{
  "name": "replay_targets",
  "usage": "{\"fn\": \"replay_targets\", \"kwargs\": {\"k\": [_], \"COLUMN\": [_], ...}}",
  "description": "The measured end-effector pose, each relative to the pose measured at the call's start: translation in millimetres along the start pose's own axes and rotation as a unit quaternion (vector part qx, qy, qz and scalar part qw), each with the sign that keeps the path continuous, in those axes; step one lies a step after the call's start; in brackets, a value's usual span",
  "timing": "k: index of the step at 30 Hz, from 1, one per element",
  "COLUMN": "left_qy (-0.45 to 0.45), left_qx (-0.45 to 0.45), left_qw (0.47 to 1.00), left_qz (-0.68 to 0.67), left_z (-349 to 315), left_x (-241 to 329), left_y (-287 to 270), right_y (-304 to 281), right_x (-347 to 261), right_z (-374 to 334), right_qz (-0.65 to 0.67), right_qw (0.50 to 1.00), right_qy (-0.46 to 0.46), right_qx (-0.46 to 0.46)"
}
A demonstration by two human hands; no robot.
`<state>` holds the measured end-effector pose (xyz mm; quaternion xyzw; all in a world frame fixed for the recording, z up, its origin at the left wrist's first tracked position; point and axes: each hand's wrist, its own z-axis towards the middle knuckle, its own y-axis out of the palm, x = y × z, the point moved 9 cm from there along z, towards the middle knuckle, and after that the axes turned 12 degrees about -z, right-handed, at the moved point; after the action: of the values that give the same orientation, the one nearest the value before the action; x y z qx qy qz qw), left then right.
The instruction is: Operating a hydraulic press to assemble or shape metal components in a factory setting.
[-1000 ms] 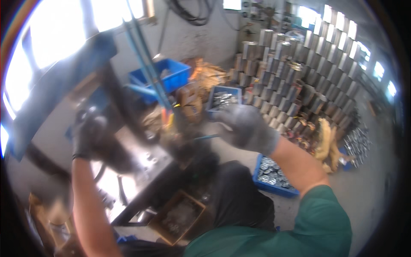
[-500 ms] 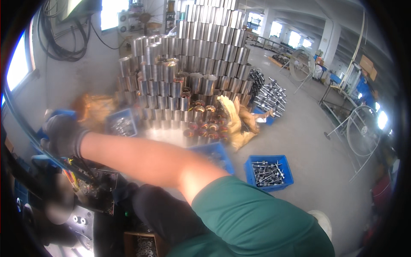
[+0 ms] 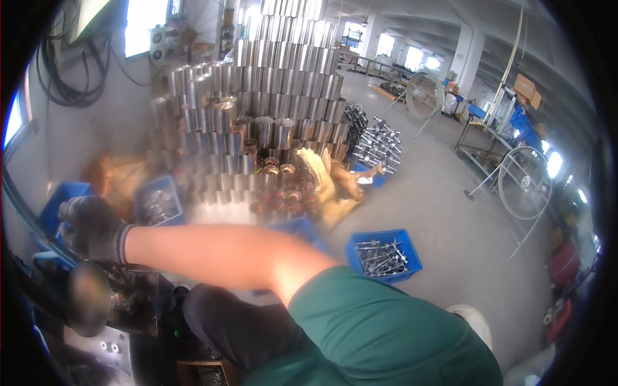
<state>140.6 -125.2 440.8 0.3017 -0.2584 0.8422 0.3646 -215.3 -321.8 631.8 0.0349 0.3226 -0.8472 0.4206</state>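
Could snag right hand [image 3: 95, 230], in dark ribbed-cuff glove [image 3: 118, 244], against smooth, curved bluish tube [image 3: 35, 225], from reaching so close. Cannot tell grip through blur. Find tube by near edge of blue plastic bin [image 3: 74, 190]. Beyond, shiny metal cylinders [image 3: 290, 83] in upright stacks; no sight of left hand.

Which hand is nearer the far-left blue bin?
Right, judging by what shows: the right hand overlaps the lower part of the bin in the picture, contact unclear. The left hand is out of view, so I can't place it.
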Motion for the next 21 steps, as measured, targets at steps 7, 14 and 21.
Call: {"fn": "replay_targets", "kwargs": {"k": [7, 14, 21], "left_qy": [-0.045, -0.053, 0.243], "left_qx": [-0.150, -0.254, -0.306], "left_qw": [0.971, 0.953, 0.920], "left_qz": [-0.182, -0.157, 0.009], "left_z": [-90, -116, -133], "left_x": [41, 61, 83], "left_y": [72, 111, 139], "right_y": [-35, 41, 158], "right_x": [35, 74, -34], "right_z": [-77, -243, -373], "right_qz": [0.109, 0.587, 0.566], "right_qw": [0.991, 0.663, 0.465], "right_qy": [0.070, 0.463, 0.633], "right_qx": [0.029, 0.033, -0.252]}}
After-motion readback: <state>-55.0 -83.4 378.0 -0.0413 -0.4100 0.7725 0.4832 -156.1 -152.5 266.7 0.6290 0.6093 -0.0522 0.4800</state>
